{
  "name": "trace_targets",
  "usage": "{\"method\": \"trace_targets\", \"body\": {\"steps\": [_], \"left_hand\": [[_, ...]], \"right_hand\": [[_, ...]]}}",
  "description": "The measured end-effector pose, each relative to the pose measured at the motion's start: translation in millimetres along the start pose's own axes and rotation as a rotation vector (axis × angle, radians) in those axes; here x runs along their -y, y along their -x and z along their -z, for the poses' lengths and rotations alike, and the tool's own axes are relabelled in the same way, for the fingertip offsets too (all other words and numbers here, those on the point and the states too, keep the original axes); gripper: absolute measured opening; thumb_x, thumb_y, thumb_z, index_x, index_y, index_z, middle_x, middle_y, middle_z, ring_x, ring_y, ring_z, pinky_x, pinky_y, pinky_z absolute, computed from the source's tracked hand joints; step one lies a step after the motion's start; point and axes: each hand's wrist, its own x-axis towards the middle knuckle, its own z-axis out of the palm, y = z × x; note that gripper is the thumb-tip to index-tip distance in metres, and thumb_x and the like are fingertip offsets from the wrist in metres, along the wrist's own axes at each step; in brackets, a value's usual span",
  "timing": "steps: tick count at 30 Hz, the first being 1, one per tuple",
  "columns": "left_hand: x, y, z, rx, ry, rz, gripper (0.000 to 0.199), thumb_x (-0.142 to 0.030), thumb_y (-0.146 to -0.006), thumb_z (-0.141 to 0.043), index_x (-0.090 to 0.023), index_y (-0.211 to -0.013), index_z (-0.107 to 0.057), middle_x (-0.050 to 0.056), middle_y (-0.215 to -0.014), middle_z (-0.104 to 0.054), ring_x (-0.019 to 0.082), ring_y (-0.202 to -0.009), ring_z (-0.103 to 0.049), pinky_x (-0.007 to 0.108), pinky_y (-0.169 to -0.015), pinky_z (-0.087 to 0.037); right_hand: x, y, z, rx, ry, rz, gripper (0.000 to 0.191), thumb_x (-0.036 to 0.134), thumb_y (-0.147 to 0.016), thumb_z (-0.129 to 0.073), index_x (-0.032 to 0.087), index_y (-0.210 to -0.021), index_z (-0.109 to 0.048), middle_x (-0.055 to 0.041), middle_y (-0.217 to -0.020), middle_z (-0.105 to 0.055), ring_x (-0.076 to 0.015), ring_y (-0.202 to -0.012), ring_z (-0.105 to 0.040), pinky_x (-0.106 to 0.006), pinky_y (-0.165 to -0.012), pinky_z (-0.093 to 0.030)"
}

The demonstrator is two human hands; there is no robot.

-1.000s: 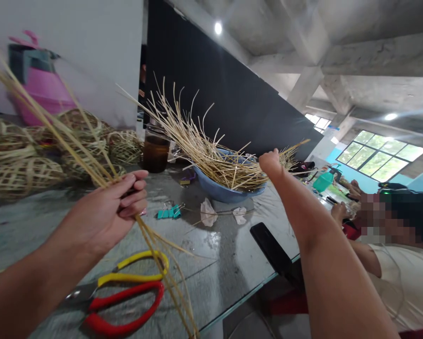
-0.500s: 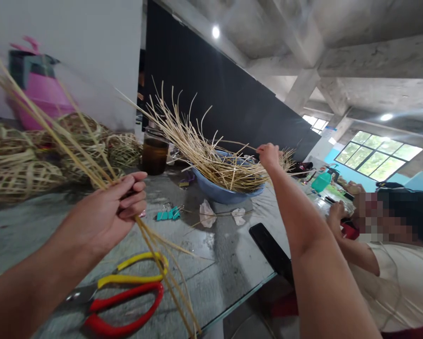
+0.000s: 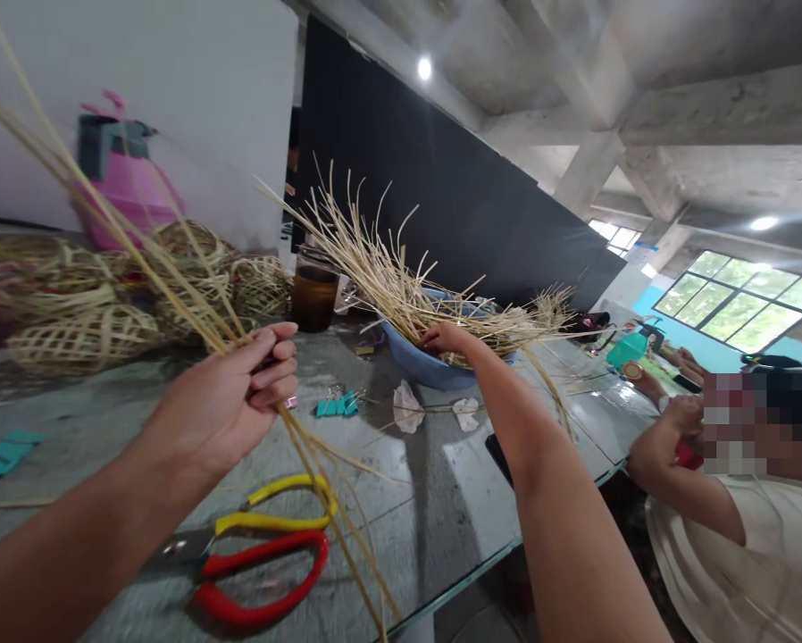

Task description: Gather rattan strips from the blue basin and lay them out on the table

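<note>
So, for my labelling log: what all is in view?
Basin: one, blue, mid-table
Loose strips: many, tan, in basin
Held strips: several, tan, left foreground
Scissors: one, red/yellow, front left
Clips: at least two, teal, beyond scissors
Scraps: two, white, before basin
Baskets: several, tan, back left
Pink sprayer: one, pink, behind baskets
Green sprayer: one, green, far right
Jar: one, brown, beside basin
Dark object: one, black, right of scraps
Co-worker: at least one, pale shirt, right
Table: one, grey, beneath
Panel: one, black, behind basin
Windows: two, dark-framed, far right
Lights: two, white, ceiling
Left hand: one, bare, gripping held strips
Right hand: one, bare, at basin
</note>
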Motion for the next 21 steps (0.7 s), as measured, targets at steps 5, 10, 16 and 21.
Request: {"method": "trace_targets", "body": {"steps": [5,10,16,21], "left_hand": [[1,1,1.4,0.011,0.021,-0.012,0.035,0.008,-0.102,-0.04,-0.006,-0.086,-0.067,-0.003,-0.062,-0.05,0.002,-0.037,-0.036,0.013,-0.033,-0.025],[6,-8,5.9,0.009,0.022,0.03,0.033,0.006,-0.104,-0.04,-0.006,-0.088,-0.067,-0.003,-0.064,-0.05,0.002,-0.039,-0.035,0.014,-0.035,-0.026],[13,-17,11.8,0.006,0.068,0.125,0.034,0.001,-0.108,-0.041,-0.005,-0.089,-0.068,0.0,-0.066,-0.051,0.003,-0.044,-0.039,0.013,-0.038,-0.031],[16,-16,11.9,-0.011,0.088,0.109,0.033,0.005,-0.106,-0.043,-0.004,-0.092,-0.073,0.001,-0.067,-0.055,0.004,-0.045,-0.042,0.013,-0.04,-0.034]], "right_hand": [[-2,7,7,-0.069,0.04,0.007,0.014,0.008,-0.08,-0.07,0.016,-0.083,-0.082,0.0009,-0.063,-0.071,-0.0129,-0.061,-0.065,-0.02,-0.064,-0.056],[10,12,40,-0.285,0.112,0.059,0.02,0.006,-0.084,-0.062,0.014,-0.088,-0.079,-0.0018,-0.079,-0.076,-0.0142,-0.077,-0.067,-0.024,-0.081,-0.056],[45,13,60,-0.517,0.09,0.098,0.029,0.009,-0.095,-0.05,0.014,-0.103,-0.077,-0.006,-0.091,-0.078,-0.017,-0.084,-0.069,-0.028,-0.085,-0.054],[108,23,27,-0.462,-0.096,0.264,0.025,0.007,-0.093,-0.057,0.016,-0.11,-0.074,-0.0025,-0.083,-0.076,-0.0143,-0.074,-0.068,-0.027,-0.077,-0.055]]}}
